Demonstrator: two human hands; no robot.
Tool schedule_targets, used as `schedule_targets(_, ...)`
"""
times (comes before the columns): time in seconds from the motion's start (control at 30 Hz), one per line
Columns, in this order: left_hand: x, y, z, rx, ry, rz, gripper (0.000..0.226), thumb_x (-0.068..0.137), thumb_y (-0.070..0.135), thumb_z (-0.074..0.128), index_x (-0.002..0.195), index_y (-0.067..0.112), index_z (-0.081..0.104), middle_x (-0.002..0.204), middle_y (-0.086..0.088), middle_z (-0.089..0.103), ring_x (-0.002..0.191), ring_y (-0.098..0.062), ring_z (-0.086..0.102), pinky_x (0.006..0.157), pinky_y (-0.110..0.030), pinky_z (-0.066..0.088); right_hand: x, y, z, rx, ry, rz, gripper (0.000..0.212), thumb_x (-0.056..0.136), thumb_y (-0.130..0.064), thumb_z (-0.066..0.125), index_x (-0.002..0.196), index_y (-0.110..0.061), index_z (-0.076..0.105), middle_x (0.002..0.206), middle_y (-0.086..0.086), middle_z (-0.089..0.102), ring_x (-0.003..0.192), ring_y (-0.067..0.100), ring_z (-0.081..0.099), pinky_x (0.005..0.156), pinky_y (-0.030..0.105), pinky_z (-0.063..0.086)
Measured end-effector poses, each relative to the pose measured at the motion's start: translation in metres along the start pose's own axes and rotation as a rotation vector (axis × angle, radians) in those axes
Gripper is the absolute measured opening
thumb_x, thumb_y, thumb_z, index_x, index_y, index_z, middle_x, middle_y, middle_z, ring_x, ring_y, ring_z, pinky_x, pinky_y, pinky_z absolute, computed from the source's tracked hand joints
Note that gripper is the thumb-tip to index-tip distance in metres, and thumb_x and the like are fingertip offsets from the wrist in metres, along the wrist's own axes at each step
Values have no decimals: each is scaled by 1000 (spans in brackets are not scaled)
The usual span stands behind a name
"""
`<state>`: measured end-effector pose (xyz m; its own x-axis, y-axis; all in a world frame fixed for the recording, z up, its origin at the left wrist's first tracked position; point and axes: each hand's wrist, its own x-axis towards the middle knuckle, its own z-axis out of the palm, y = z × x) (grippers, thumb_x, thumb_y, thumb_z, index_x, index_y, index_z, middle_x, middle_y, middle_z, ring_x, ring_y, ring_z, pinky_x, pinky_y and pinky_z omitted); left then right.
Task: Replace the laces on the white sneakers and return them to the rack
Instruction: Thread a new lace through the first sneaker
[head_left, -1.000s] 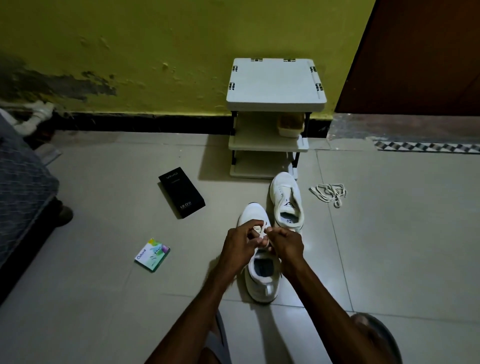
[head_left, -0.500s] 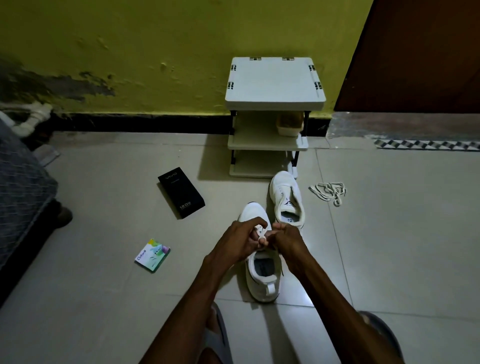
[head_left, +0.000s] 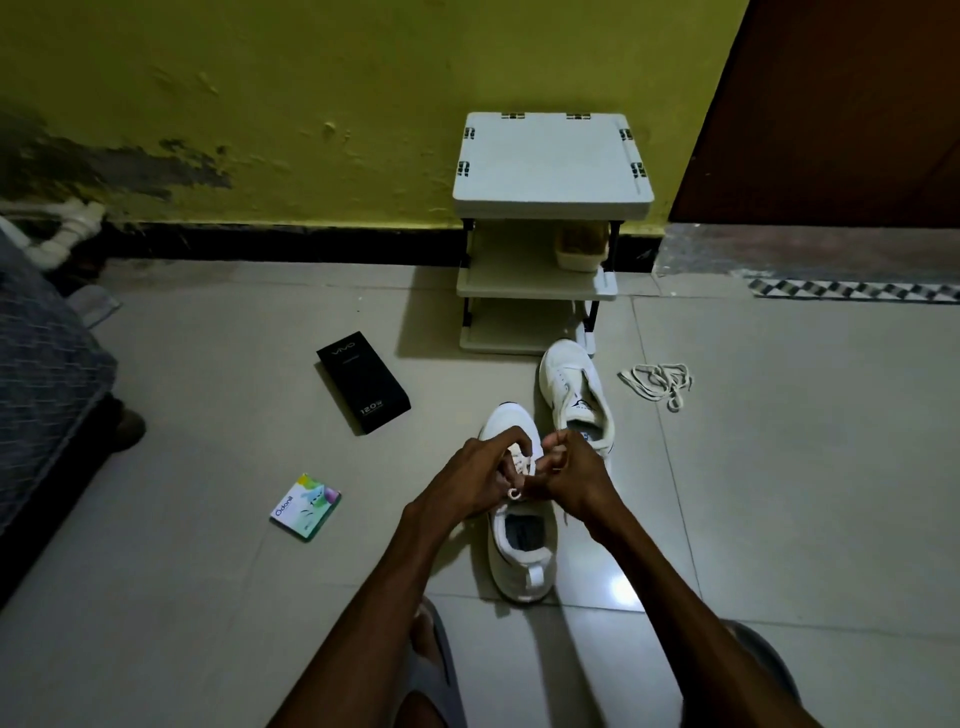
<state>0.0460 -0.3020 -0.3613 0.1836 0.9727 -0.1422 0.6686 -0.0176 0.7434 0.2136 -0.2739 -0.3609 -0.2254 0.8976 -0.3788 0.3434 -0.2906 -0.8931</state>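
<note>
Left hand (head_left: 475, 480) and right hand (head_left: 574, 470) both pinch the thin white lace (head_left: 523, 464) on the near white sneaker (head_left: 522, 556), lacing apparently unfinished, the far white sneaker (head_left: 571, 387) not yet on the white plastic rack (head_left: 550, 166).

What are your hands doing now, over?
Left grip and right grip pinch lace on near sneaker. Far sneaker sits by rack. Loose laces aside, not in way.
</note>
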Motion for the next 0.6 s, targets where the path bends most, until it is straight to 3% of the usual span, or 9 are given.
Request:
schedule_targets(0.17,1,3,-3,-8,-24,-18,47,79,10,73,110,29,44,76,5,68,73,-18,60,67,-31,48,-2,2,4,-421,39,-465,43,71,-6,76,101,-18,48,72,-3,66,64,13,65,59,32,54)
schedule_targets(0.27,1,-1,-2,11,-15,-29,45,83,8,66,111,31,40,83,6,69,76,-17,57,69,-30,48,-5,9,15,-626,-6,-626,54,71,-6,71,117,-22,48,92,0,69,79,17,67,65,32,55)
schedule_targets(0.33,1,-4,-3,10,-10,-53,49,81,2,64,108,35,39,81,5,69,75,-14,58,68,-26,48,-7,16,24,-808,62,-752,59,67,-4,73,116,-24,46,95,1,67,79,22,66,59,30,50)
schedule_targets(0.43,1,-7,-2,-7,6,-59,52,79,-1,63,103,38,39,79,0,69,68,-9,55,64,-21,43,-14,23,30,-938,187,-798,62,61,-5,75,113,-23,47,88,2,62,70,24,60,49,31,40)
schedule_targets(0.6,3,-10,0,-25,48,-55,45,78,-4,60,105,30,48,68,5,63,62,-3,50,62,-18,40,-10,32,33,-956,238,-801,46,63,0,74,105,-12,59,87,9,58,65,27,57,46,33,42)
